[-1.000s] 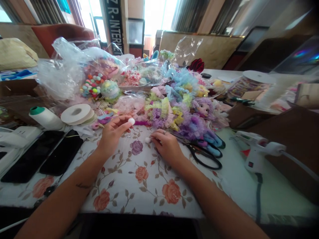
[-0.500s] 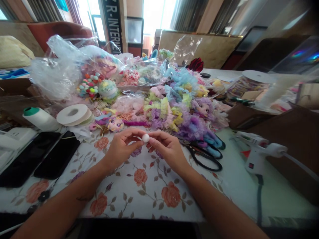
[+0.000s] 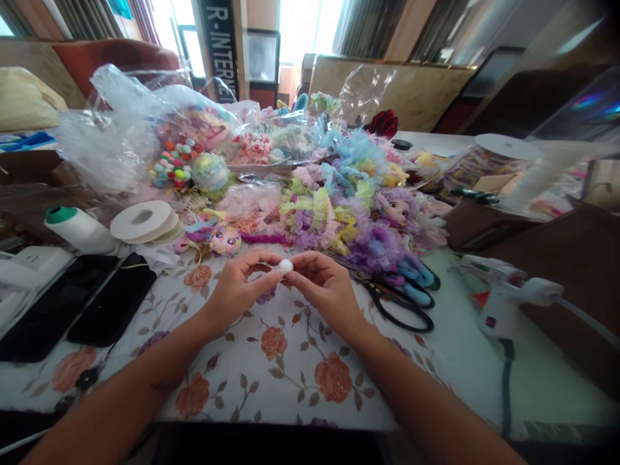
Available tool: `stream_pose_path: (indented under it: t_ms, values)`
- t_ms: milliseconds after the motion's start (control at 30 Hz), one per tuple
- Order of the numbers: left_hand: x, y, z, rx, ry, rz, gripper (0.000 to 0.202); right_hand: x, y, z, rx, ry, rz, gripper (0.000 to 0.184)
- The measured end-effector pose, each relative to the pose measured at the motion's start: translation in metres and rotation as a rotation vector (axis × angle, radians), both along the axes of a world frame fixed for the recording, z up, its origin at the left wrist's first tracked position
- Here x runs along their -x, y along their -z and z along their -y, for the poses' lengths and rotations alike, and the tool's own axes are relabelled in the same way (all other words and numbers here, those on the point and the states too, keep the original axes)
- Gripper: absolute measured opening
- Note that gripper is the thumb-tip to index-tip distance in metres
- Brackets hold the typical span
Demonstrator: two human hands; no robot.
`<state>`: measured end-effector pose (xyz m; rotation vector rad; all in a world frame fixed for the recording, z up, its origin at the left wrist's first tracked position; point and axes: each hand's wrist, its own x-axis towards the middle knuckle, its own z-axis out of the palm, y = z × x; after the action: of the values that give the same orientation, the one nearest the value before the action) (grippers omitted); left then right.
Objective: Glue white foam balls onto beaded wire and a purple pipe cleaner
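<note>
A small white ball [image 3: 285, 265] is pinched between the fingertips of both hands, above the floral tablecloth [image 3: 295, 352]. My left hand [image 3: 241, 284] grips it from the left with thumb and index finger. From the right, my right hand [image 3: 322, 284] holds the same ball, its thumb under the near side. What the ball is made of cannot be made out. Black-handled scissors [image 3: 400, 303] lie just right of my right hand. Beyond the fingers sits a doll's head [image 3: 225, 240] with painted eyes.
A heap of pastel ruffled fabric [image 3: 314, 213] and plastic bags [image 3: 116, 135] fills the back. At left are a ribbon roll [image 3: 144, 221], a thread cone [image 3: 80, 229] and two black phones [image 3: 104, 307]. A white glue gun [image 3: 504, 290] stands at right beside a brown box [image 3: 576, 278].
Both hands stay in almost the same place around the ball. The fingers have shifted slightly on it, the right thumb now lower. The view has moved a little.
</note>
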<state>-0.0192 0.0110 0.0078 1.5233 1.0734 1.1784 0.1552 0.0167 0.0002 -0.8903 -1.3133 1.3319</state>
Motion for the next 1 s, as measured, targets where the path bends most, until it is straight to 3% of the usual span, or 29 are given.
stream_pose_path:
  t_ms: [233,400,600,867,1000]
  values:
    - [-0.0005,0.0054,0.0004,0.012,-0.008,0.009,0.019,0.0009,-0.0009,0.0012,-0.063,0.009,0.088,0.018]
    - [-0.0026,0.0076,0.0014,-0.069,-0.044,-0.05,0.013,0.0023,-0.0006,0.0042,-0.107,0.03,0.116,0.016]
    - [-0.0046,0.0067,0.0035,-0.088,-0.056,-0.098,0.011,0.0039,0.001,0.0065,-0.081,0.073,0.194,0.016]
    - [-0.0068,0.004,0.0023,0.178,-0.017,0.075,0.012,0.0035,-0.0023,0.0043,0.043,0.064,0.122,0.018]
    - [-0.0068,0.0072,0.0012,0.225,0.024,0.14,0.018,0.0032,-0.0024,0.0032,0.065,0.077,0.121,0.021]
